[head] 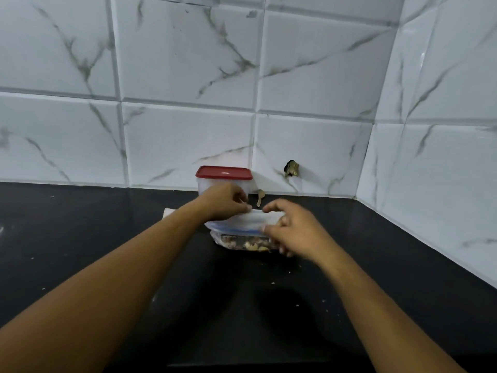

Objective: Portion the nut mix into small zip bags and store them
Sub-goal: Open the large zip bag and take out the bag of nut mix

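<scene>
A small clear zip bag (242,232) with a blue seal strip stands on the black counter (107,238), its bottom filled with nut mix (250,244). My left hand (223,201) pinches the bag's top edge at the left. My right hand (287,224) holds the top right of the bag, thumb on the near side and fingers curled over the rim. Behind the bag stands a clear plastic container (224,181) with a red lid, partly hidden by my left hand.
A small wooden spoon (260,196) lies against the wall right of the container. A white paper or cloth (169,212) peeks out by my left forearm. Marble-look tiled walls meet in a corner at the right. Crumbs dot the counter.
</scene>
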A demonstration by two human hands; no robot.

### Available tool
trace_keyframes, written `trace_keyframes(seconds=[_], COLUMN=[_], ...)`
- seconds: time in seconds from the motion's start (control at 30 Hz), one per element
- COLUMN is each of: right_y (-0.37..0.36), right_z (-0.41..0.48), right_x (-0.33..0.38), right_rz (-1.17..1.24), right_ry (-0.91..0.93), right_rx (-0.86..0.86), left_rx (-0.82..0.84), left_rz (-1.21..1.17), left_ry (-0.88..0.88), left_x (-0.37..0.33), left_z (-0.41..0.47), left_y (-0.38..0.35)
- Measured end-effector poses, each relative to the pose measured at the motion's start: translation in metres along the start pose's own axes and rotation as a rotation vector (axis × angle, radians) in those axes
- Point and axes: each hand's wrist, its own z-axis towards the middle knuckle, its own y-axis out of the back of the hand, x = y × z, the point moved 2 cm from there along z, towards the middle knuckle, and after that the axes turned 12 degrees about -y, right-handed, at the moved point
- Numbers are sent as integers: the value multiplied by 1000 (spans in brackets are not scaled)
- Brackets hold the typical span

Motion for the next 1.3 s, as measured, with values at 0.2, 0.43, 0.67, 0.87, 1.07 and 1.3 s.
trace_keyframes(seconds=[0.2, 0.43, 0.67, 0.87, 1.07, 1.3], right_y=[-29, -22, -30, -32, -19, -8], right_z=[13, 20, 31, 38, 40, 38], right_x=[-12, -11, -14, -17, -30, -44], right_rz=[-69, 523, 972, 1318, 1509, 1498], right_ry=[-51, -163, -361, -550, -690, -814], right_rx=[-25, -20, -79, 124, 85, 56], left_rx=[244, 73, 70, -83, -193, -435], left_rz=[39, -665, -1021, -1218, -1579, -1738], left_ry=[-40, 308, 513, 615, 700, 808], left_x=[-12, 4, -3, 4, 18, 26], left_z=[9, -1, -25, -28, -43, -55], left_y=[-18, -2, -20, -33, -35, -34])
